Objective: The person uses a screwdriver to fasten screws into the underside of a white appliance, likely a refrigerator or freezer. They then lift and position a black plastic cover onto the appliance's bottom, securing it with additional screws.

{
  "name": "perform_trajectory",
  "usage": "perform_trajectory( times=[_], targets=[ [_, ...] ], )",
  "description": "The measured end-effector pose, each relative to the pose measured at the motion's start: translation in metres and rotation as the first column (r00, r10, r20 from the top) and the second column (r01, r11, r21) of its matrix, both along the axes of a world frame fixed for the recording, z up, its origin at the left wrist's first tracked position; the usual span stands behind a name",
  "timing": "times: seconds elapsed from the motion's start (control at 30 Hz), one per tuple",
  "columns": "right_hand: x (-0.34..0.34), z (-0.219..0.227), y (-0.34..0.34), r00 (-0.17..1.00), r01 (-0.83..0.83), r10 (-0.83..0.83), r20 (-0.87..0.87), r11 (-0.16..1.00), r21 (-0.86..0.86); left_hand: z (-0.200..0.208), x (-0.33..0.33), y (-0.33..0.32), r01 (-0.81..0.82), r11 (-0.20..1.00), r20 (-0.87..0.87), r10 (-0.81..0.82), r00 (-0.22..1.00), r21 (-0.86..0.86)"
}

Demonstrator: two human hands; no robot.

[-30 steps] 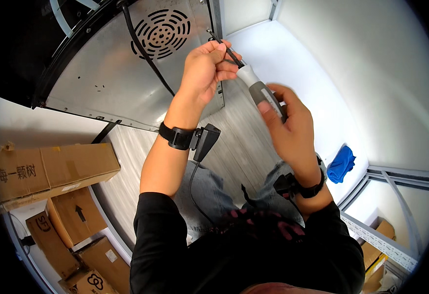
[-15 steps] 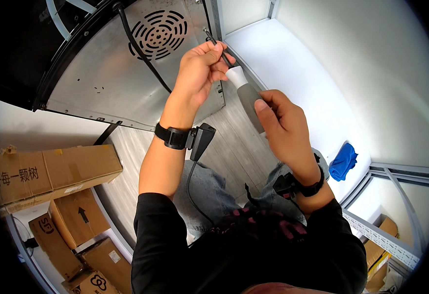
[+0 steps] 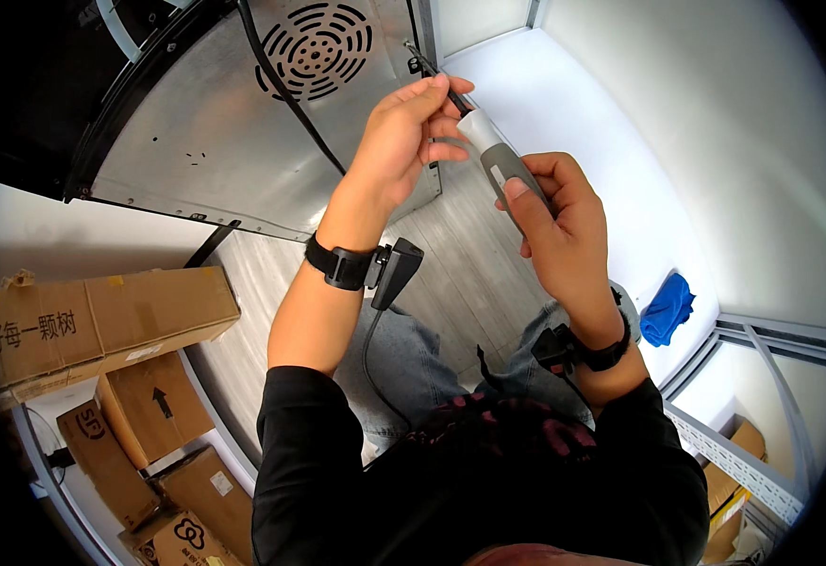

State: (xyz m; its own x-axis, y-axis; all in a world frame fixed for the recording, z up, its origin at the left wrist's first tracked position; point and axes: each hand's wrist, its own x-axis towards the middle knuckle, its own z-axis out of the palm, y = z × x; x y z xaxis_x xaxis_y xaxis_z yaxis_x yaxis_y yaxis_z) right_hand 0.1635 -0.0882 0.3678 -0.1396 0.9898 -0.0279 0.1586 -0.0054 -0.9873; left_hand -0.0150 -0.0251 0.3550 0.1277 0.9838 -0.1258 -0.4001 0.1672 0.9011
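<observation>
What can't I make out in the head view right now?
All in the head view:
Screwdriver: tip too small to tell what it touches.
Its shaft: partly behind the left hand.
Its handle end: behind the right hand.
Black cable: upper end cut off by the top edge.

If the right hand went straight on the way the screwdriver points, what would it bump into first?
Most likely the left hand, which pinches the screwdriver by its shaft just ahead, though depth is hard to judge.
</observation>
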Motion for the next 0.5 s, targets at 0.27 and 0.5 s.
perform_trajectory(
  times=[0.27,0.5],
  targets=[
    [-0.004,-0.005,-0.005,0.966,0.044,-0.122,0.23,0.947,0.317,-0.008,0.006,0.003,-0.027,1.0,-0.068,0.027,0.997,-0.001],
    [-0.002,-0.009,0.001,0.991,0.035,-0.063,0.115,0.974,0.224,-0.002,0.008,0.0,0.061,0.998,0.031,-0.062,0.998,0.029]
  ],
)
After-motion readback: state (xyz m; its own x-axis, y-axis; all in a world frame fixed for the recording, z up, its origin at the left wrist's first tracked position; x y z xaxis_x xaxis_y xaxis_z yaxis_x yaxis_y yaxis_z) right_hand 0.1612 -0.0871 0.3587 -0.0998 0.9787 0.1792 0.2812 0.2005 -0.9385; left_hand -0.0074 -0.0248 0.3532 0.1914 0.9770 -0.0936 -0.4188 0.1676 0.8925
